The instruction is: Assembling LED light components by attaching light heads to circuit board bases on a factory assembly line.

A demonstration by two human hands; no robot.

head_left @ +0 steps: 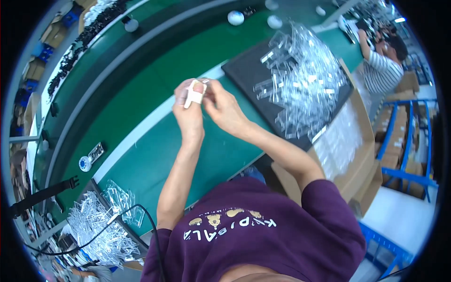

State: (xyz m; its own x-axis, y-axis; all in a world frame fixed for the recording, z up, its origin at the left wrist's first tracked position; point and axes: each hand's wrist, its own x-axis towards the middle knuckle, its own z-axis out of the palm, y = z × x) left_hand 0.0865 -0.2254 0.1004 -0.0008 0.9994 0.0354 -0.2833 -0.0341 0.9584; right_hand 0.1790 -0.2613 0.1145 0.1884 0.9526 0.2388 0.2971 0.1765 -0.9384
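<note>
1. Item: a white part (196, 98) was found raised above the green work surface (221, 155), between the two hands. Its long axis ran roughly from 1 o'clock to 7 o'clock.

2. Left hand (189, 116): this was the nearer hand, directly in contact. It pinched the white part, thumb laid over the face, fingers behind on the 9 o'clock side. The part lay toward 12 o'clock from its palm.

3. Right hand (226, 110): positioned on the part's 3-to-4 o'clock side, fingers curled in toward it. Blur and overlap prevented a finding on whether its fingertips touched or pinched anything.

4. At 3 o'clock: a heap of clear plastic pieces (310, 80) rested on a black mat (242, 70); beyond it stood a cardboard box (361, 115), and farther out sat a co-worker in a striped top (383, 73).

5. At 8 o'clock: a white round device (85, 163) lay apart from the hands.

6. At 7 o'clock: a second clear plastic heap (96, 225) was noted.
</note>
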